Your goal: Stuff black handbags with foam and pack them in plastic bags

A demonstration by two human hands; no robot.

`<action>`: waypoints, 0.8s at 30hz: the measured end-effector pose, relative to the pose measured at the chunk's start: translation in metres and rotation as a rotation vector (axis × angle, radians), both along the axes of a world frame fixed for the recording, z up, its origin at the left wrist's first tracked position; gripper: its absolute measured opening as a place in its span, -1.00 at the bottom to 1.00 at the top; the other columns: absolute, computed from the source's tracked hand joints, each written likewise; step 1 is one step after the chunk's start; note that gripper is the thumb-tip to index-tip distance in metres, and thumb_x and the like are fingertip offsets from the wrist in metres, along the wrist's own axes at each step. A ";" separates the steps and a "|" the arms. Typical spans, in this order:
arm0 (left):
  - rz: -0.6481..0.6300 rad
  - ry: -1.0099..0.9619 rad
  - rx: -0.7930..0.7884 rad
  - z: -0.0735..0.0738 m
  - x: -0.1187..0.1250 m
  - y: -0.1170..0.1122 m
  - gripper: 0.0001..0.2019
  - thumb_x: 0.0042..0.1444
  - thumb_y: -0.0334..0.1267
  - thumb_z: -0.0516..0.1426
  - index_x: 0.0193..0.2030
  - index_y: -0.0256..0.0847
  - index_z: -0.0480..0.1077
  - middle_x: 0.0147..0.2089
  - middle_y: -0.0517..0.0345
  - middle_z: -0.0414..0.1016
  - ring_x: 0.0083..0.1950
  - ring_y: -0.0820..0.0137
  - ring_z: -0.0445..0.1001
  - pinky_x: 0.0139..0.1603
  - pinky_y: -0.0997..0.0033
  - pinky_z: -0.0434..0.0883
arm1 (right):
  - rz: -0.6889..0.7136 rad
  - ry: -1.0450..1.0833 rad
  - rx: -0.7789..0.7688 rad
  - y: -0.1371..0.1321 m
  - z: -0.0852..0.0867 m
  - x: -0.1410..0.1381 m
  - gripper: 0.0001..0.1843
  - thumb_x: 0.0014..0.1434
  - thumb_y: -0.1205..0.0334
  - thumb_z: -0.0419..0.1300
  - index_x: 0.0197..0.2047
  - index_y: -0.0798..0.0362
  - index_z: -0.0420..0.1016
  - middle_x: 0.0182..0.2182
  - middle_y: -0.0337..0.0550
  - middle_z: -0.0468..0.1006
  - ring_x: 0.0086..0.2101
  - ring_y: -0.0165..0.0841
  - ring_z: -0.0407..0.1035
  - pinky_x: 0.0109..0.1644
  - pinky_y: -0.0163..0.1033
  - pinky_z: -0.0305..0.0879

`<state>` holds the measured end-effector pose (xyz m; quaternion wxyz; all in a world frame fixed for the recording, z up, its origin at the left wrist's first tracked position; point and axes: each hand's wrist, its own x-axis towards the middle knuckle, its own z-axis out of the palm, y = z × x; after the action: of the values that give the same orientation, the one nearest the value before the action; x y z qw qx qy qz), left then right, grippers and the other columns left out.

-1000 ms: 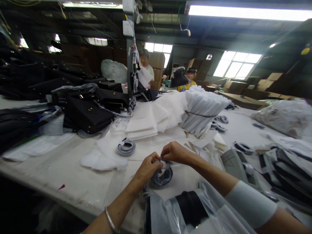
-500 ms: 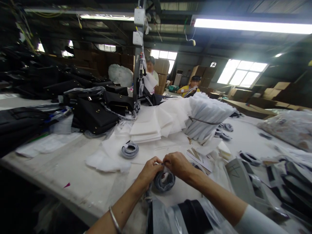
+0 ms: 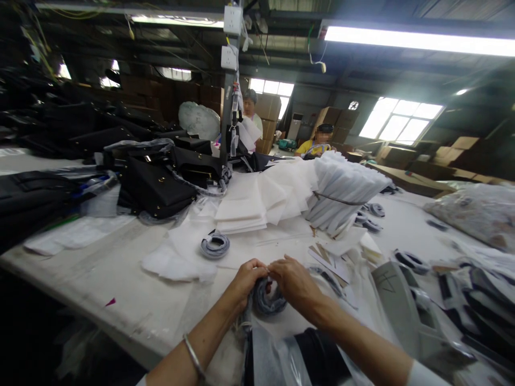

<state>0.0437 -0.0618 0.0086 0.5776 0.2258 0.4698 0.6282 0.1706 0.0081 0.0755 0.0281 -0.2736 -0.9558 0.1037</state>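
Observation:
Between my hands, just above the table's near side, is a coiled strap (image 3: 269, 309) in a clear, greyish wrapping. My left hand (image 3: 248, 280) grips the coil's upper left, its thumb and forefinger pinched at the top. My right hand (image 3: 296, 283) curves over the coil's upper right, with its fingertips meeting those of the left. What lies between the fingertips is too small to make out. Close below is a black item in clear plastic (image 3: 319, 356). Another wrapped coil (image 3: 215, 245) rests on the table to the upper left of my hands.
White foam sheets (image 3: 245, 206) and a tied bundle of white sheets (image 3: 346, 193) stand beyond. Black bags (image 3: 155, 187) are heaped at the left. A grey tape dispenser (image 3: 402, 305) and wrapped straps (image 3: 478, 305) lie right. Two people work behind the table, near a post (image 3: 228, 112).
My right hand has flattened and come down over the coil's right side. The left hand keeps its hold, and the coil has shifted slightly left. A strap behind my right hand is more exposed.

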 end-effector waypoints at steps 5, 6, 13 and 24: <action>-0.013 -0.075 0.004 -0.001 -0.003 0.000 -0.70 -0.23 -0.21 0.32 -0.41 -0.25 0.33 -0.53 0.24 0.44 -0.50 0.48 0.43 -0.42 0.50 0.38 | 0.037 0.153 0.218 -0.019 -0.037 0.019 -0.50 0.25 0.19 0.21 0.24 0.07 0.36 0.25 0.05 0.35 0.27 -0.04 0.14 0.39 0.19 -0.19; -0.018 -0.084 0.009 -0.001 -0.002 0.000 -0.68 -0.22 -0.16 0.34 -0.41 -0.25 0.33 -0.53 0.24 0.44 -0.49 0.48 0.43 -0.41 0.49 0.38 | 0.038 0.160 0.250 -0.022 -0.043 0.021 -0.42 0.23 0.12 0.24 0.28 0.10 0.32 0.28 0.08 0.29 0.29 -0.02 0.09 0.39 0.21 -0.21; -0.010 -0.082 0.031 -0.007 0.000 -0.002 -0.54 -0.27 -0.04 0.39 -0.36 -0.22 0.29 -0.52 0.23 0.47 -0.49 0.45 0.45 -0.38 0.45 0.41 | 0.002 0.190 0.151 -0.032 -0.048 0.022 -0.26 0.22 -0.04 0.22 0.35 0.14 0.20 0.33 0.10 0.19 0.34 -0.02 -0.03 0.39 0.24 -0.17; -0.108 -0.004 0.002 -0.005 -0.010 -0.007 -0.57 -0.21 0.03 0.35 -0.38 -0.24 0.34 -0.53 0.18 0.50 -0.52 0.41 0.45 -0.43 0.44 0.41 | -0.676 0.692 0.161 0.021 0.027 0.217 -0.63 0.16 -0.09 0.15 -0.15 -0.05 0.62 -0.11 -0.09 0.64 -0.03 -0.10 0.47 0.15 0.00 0.29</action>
<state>0.0339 -0.0691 0.0038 0.6115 0.2501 0.4552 0.5970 0.3874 0.0288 0.1023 0.3971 -0.5149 -0.7533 0.0991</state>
